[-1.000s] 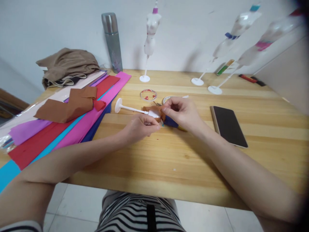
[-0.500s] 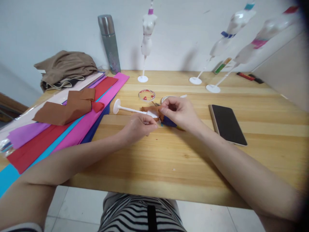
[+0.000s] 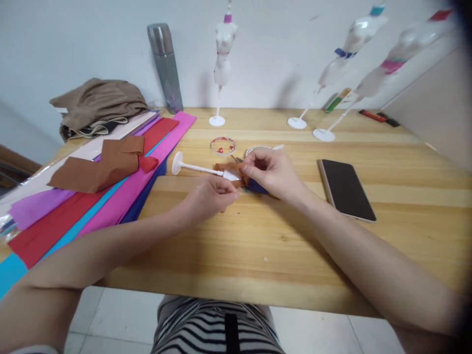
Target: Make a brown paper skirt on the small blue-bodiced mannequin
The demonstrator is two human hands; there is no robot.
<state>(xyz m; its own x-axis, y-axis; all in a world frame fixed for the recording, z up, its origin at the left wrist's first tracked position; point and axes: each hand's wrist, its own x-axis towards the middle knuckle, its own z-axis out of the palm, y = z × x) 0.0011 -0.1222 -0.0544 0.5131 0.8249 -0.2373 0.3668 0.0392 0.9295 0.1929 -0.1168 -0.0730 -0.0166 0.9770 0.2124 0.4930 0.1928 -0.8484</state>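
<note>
A small white mannequin on a stand [image 3: 202, 168] lies on its side on the wooden table, its round base to the left. Brown paper [image 3: 225, 167] is around its body, with dark blue material [image 3: 257, 186] at the right. My right hand [image 3: 271, 172] has its thumb and forefinger pinched on the brown paper. Close by on the near side, my left hand [image 3: 214, 196] is closed, thumb against forefinger, by the paper's lower edge; what it pinches is too small to make out.
Coloured paper strips [image 3: 55, 223], a brown sheet [image 3: 99, 167] and folded cloth [image 3: 99, 101] lie left. A flask [image 3: 166, 69] and three upright mannequins [image 3: 222, 69] stand at the back. A phone [image 3: 346, 189] lies right, a tape ring [image 3: 223, 145] beyond my hands.
The whole view has shifted slightly. Both hands stay in nearly the same places, with the same pinched fingers.
</note>
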